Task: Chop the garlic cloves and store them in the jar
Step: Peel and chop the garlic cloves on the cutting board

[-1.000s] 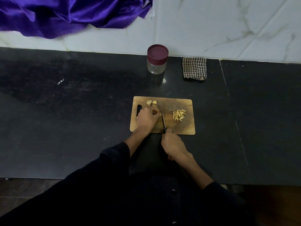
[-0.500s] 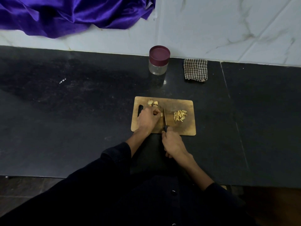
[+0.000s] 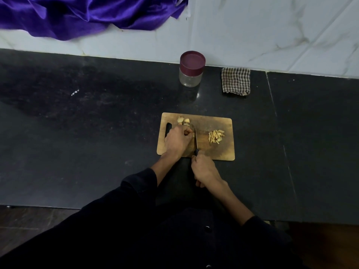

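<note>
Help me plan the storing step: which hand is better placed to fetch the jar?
Probably the left hand. It only steadies a garlic clove on the cutting board, while the right hand grips the knife. The jar stands lidded beyond the board.

your left hand (image 3: pixel 177 141) pins a garlic clove (image 3: pixel 191 134) on the cutting board (image 3: pixel 223 152); your right hand (image 3: pixel 206 169) grips the knife (image 3: pixel 195 139), chopped garlic (image 3: pixel 216 136) piled just right of the blade.
</note>
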Demonstrator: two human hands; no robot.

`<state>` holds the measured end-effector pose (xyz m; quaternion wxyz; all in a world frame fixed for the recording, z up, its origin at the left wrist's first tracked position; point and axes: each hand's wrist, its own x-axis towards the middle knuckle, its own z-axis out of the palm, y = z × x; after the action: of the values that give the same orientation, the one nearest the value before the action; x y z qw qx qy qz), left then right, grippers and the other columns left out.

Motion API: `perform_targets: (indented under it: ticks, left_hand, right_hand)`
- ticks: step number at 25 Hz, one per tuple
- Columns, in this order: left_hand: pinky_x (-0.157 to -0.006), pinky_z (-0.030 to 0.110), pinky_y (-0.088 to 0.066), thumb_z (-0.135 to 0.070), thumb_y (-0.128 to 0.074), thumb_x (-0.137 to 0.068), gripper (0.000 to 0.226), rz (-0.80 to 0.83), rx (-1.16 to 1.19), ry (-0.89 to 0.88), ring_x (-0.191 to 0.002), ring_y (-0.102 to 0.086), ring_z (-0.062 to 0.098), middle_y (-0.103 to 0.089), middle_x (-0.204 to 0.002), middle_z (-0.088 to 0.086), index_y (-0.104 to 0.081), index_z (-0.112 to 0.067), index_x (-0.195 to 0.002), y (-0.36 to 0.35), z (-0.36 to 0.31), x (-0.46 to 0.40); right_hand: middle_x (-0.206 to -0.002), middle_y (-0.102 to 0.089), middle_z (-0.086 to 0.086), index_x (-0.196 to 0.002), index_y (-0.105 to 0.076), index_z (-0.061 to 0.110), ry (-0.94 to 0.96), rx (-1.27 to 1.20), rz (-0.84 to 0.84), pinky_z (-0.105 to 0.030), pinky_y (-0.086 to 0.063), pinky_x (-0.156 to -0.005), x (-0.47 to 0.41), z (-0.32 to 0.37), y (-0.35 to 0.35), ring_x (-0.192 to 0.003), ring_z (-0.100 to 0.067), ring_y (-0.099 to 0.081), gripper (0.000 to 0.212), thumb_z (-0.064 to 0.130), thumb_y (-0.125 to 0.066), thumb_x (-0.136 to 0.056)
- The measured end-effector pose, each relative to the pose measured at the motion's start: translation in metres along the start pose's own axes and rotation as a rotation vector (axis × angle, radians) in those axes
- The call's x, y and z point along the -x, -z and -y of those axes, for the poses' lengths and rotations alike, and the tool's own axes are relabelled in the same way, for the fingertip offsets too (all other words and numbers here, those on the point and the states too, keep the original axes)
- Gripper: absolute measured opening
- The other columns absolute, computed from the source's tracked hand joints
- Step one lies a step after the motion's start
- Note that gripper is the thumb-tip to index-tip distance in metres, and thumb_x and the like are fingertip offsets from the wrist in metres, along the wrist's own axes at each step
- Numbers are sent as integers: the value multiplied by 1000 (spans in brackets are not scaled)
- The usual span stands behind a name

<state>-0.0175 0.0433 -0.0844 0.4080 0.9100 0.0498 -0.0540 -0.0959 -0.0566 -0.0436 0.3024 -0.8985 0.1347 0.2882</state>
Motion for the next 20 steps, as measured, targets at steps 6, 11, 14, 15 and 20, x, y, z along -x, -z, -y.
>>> perform_targets:
  ticks: [6,11,14,15,20]
  left_hand:
    - [-73,38,-57,-19,-67,-85,6,1,-2,3,-79,-66,10,-72,-84,-7,-72,-22,-85,-1,0,1]
    - [-73,38,-57,-20,-67,-86,6,9,-4,3,-79,-66,10,-72,-84,-6,-72,-22,-85,1,0,1]
    - [-74,38,-56,-19,-66,-86,7,10,-2,5,-80,-65,11,-72,-85,-5,-73,-22,-84,2,-2,2]
    - [-74,37,-56,-19,-67,-86,7,11,-2,5,-80,-65,10,-72,-85,-6,-73,-22,-85,4,-3,2]
    - [-74,36,-56,-17,-65,-86,9,0,-5,4,-81,-65,9,-72,-86,-6,-73,-22,-85,4,-5,3]
  right_hand:
    - [-110,-64,-18,-121,-45,5,-9,81,13,-45,-57,-77,3,-5,-4,-88,-32,-67,27,25,-35,-106]
    - [-111,-63,-17,-119,-46,6,-31,67,33,-46,-56,-79,9,-9,-5,-93,-32,-67,27,27,-34,-106]
    - [-111,-63,-17,-116,-48,6,-18,63,-2,-45,-55,-80,11,-14,-4,-94,-32,-66,27,28,-34,-106]
    - [-110,-64,-16,-115,-48,6,-10,60,-22,-45,-55,-80,10,-15,-4,-94,-31,-66,27,28,-34,-106]
    - [-102,-62,-12,-115,-48,9,-21,-18,-90,-52,-59,-74,9,-15,1,-82,-31,-68,27,31,-35,-106]
